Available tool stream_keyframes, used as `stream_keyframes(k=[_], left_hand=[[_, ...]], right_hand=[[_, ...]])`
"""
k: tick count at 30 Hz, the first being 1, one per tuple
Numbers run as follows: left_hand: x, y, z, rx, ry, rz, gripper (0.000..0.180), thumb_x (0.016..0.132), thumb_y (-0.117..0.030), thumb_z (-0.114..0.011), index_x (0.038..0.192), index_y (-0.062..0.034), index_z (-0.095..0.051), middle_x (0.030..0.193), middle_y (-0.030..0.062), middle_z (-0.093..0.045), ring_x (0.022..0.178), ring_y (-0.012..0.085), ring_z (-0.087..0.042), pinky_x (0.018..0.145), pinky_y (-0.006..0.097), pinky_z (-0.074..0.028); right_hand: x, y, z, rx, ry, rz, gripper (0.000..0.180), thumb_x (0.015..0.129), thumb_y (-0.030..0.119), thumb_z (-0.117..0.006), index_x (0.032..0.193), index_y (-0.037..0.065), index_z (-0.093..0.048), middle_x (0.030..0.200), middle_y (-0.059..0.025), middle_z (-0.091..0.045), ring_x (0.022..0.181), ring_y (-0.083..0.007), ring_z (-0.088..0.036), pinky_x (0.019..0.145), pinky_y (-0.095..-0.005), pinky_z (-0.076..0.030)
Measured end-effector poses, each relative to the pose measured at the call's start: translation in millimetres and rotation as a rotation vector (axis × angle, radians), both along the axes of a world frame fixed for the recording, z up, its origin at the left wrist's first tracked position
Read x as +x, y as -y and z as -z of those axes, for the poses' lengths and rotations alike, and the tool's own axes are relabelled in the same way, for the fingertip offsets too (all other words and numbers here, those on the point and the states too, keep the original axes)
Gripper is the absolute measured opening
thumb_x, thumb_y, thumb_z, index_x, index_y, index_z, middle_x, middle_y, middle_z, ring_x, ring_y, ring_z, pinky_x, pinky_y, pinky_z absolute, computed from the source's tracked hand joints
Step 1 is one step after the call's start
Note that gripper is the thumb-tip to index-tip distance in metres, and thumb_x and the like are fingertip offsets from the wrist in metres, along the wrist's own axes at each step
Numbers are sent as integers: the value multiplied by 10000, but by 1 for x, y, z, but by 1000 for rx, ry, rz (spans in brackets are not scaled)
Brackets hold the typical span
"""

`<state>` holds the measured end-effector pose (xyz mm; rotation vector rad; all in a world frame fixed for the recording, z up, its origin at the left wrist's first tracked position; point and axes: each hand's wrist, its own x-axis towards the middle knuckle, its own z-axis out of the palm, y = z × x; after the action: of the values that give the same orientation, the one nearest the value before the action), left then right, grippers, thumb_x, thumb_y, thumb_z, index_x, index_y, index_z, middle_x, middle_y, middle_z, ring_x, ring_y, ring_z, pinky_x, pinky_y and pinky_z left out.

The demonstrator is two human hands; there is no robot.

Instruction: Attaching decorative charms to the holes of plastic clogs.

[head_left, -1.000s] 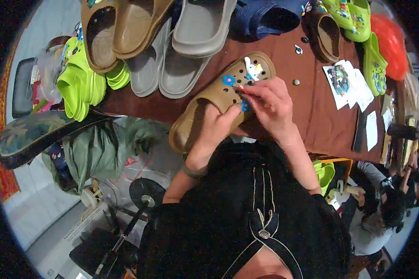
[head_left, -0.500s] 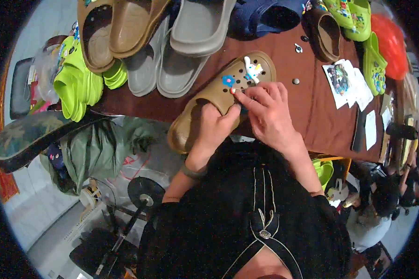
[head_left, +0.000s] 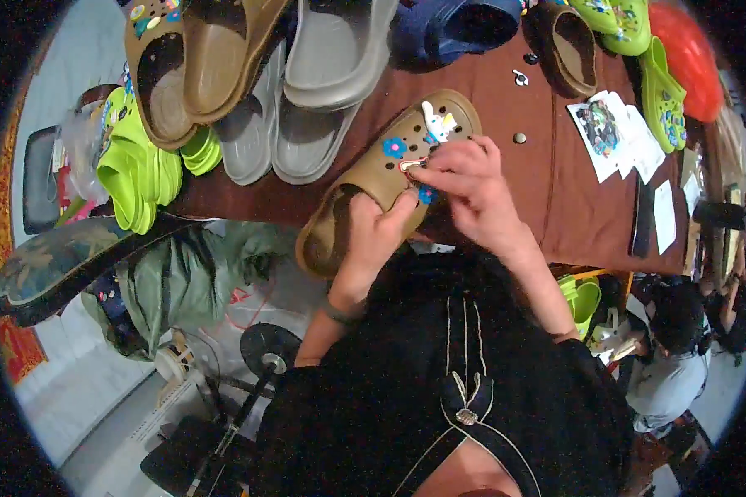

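Note:
A brown clog (head_left: 369, 176) with holes in its upper lies tilted at the table's front edge. My left hand (head_left: 375, 236) grips its side, fingers inside the foot opening and thumb on the upper. My right hand (head_left: 477, 190) is closed over the toe part, thumb and index finger on a small red-and-white shoe charm (head_left: 409, 166). Whether that charm sits in a hole is hidden by my fingers. Beside it are a blue flower charm (head_left: 394, 147) and a white figure charm (head_left: 438, 125). Another blue flower charm (head_left: 425, 194) shows below my right fingertips.
Grey clogs (head_left: 315, 145), brown clogs (head_left: 164, 99) and green clogs (head_left: 133, 174) stand at left. A navy clog (head_left: 423, 33) and a dark brown clog (head_left: 574, 50) are behind. Printed cards (head_left: 603, 137) and a small round piece (head_left: 520, 138) lie right. A person (head_left: 667, 377) sits lower right.
My view has shifted slightly. My right fingers have turned, and more of the red-and-white charm shows. The lower blue flower charm has come into sight. My left hand keeps its hold on the clog.

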<state>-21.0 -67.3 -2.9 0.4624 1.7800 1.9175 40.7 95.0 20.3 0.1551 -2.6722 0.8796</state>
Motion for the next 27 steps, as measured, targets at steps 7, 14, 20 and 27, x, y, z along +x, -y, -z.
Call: stream_keyframes(k=[7, 14, 20, 27], left_hand=[[0, 2, -3, -31, 144, -31, 361, 831, -57, -593, 1185, 9, -563, 1113, 78, -624, 991, 161, -599, 868, 319, -471], [4, -5, -3, 16, 254, -228, 306, 779, -15, -628, 1077, 53, -616, 1040, 75, -645, 932, 144, -612, 803, 295, -484], [2, -6, 1, -32, 212, -226, 302, 786, -26, -643, 1075, 57, -617, 1015, 65, -650, 905, 141, -616, 796, 290, -487], [2, -4, 2, 15, 217, -194, 279, 809, -38, -638, 1072, 53, -617, 1017, 59, -646, 894, 124, -608, 788, 281, -486]], right_hand=[[39, -59, 21, 56, -185, 499, 319, 758, 8, -617, 1051, 124, -669, 991, -71, -627, 1011, -244, -550, 922, -391, -350], [47, -116, 63, -202, -25, 740, 209, 816, 151, -678, 997, 47, -680, 945, -138, -649, 861, -301, -619, 760, -369, -477], [24, -107, 71, -81, -85, 553, 169, 779, 134, -714, 926, 54, -694, 867, -131, -651, 782, -297, -618, 697, -364, -494], [28, -105, 76, -29, -206, 476, 144, 778, 102, -708, 899, 39, -664, 869, -117, -656, 783, -308, -609, 697, -392, -475]])
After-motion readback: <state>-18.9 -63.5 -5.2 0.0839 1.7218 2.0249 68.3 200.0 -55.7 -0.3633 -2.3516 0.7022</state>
